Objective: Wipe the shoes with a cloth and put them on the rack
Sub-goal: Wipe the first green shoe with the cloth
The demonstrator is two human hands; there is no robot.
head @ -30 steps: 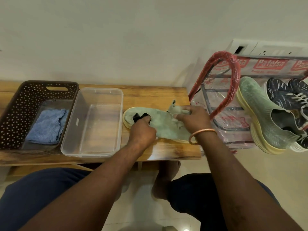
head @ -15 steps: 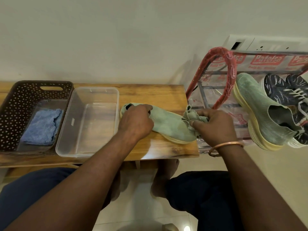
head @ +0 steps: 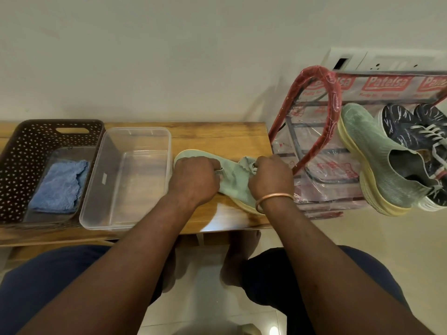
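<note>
Green knit shoe lies on its side on the wooden table, just right of a clear plastic tub, toe toward the tub. Left hand is curled down over the toe end w/ fingers closed on the knit, pinning it. Right hand, copper bangle on the wrist, is bunched around a small pale-green cloth at the heel end; cloth is crumpled and pressed to the shoe. Shoe looks light and soft on top, stretchy sock-like weave that dents under the fingers, but the thick yellowish foam sole is stiffer, so prob. best gripped by the sole edge or heel collar when lifting. Not slippery, nothing fragile. Its twin already sits on the rack to the right, next to a dark blue laced pair; rack is metal tube, red hoop side, wrapped in printed clear plastic. Far left, brown perforated basket holds a folded blue fluffy cloth.
</note>
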